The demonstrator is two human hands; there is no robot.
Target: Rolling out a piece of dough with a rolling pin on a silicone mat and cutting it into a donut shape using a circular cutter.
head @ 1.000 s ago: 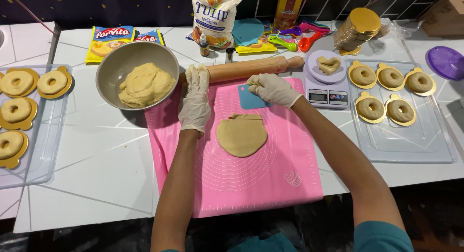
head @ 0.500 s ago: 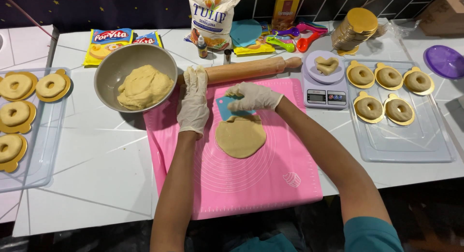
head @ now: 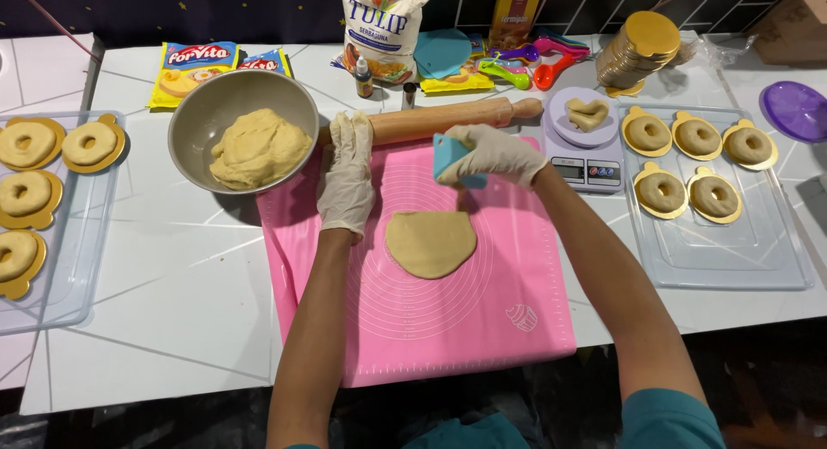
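I see the white table [head: 155, 277] carrying everything, with bare room left of the pink mat [head: 448, 328], whose near edge overhangs the table's front. Right of the mat, a clear tray [head: 732, 260] has free space along its near half. On the mat's middle lies the flat dough round [head: 431, 242]. My left hand [head: 346, 178] lies flat, fingers spread, on the mat's left edge. My right hand [head: 491, 152] pinches a blue scraper [head: 448, 154] just above the dough. Behind the mat: rolling pin [head: 448, 119], white flour bag [head: 379, 27], yellow packets [head: 194, 66].
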